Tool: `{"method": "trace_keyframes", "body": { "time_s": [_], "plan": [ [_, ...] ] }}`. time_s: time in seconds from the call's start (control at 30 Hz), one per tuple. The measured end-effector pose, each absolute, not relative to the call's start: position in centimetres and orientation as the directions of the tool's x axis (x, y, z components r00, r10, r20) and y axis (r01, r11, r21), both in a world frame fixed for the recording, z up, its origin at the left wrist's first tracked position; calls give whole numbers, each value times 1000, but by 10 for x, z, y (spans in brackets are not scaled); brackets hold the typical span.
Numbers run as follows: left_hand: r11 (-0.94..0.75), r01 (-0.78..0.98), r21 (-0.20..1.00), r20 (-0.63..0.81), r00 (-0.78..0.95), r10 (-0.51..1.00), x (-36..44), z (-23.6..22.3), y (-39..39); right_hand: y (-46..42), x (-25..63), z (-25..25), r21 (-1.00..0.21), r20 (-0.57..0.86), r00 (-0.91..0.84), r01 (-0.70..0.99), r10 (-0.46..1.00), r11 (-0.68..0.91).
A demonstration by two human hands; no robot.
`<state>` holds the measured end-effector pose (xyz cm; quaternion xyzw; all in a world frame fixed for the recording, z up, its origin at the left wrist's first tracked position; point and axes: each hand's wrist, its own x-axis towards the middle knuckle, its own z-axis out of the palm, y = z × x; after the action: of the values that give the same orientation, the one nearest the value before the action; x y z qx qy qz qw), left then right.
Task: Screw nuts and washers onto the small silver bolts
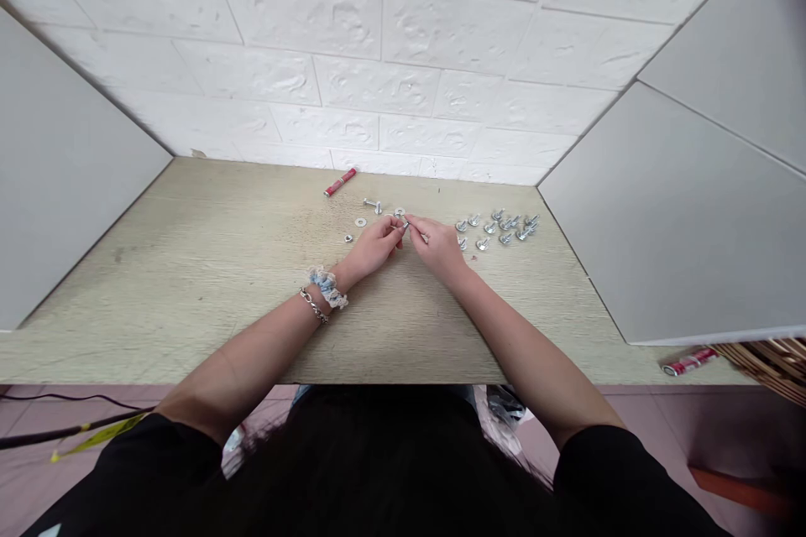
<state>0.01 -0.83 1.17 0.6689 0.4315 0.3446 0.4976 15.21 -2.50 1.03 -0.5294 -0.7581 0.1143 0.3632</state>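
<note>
Silver bolt (406, 225) sits pinched between both hands at the desk's (207, 285) middle: left hand (376, 245) and right hand (437, 243) meet fingertip to fingertip, each closed on it. More bolts (500, 228) lie just right; a washer (360, 221) and red tube (340, 182) lie left.

The bench (207, 285) is pale wood-grain board with a matt, faintly streaked face, and the wall (378, 42) behind it is white foam-like brick with a rough, dimpled surface. The bolts (500, 228), the washer (360, 221) and the small piece (406, 224) pinched between the hands are bright, shiny metal. The left wrist wears a glossy metal chain (313, 306) beside a soft cloth scrunchie (327, 286).
</note>
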Motion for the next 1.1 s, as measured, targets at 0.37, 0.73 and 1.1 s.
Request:
{"method": "trace_keyframes", "body": {
  "time_s": [0.37, 0.73, 1.1],
  "plan": [
    [-139, 247, 959, 34, 388, 921, 1, 13, -8, -25, 149, 10, -579, 440, -168, 698, 882, 422],
    [-113, 245, 963, 18, 359, 933, 2, 10, -5, -26, 150, 10, -571, 428, -196, 698, 882, 432],
    [-19, 105, 994, -12, 287, 958, 1, 14, -12, -28, 150, 10, -572, 428, -245, 672, 870, 471]
  ]
}}
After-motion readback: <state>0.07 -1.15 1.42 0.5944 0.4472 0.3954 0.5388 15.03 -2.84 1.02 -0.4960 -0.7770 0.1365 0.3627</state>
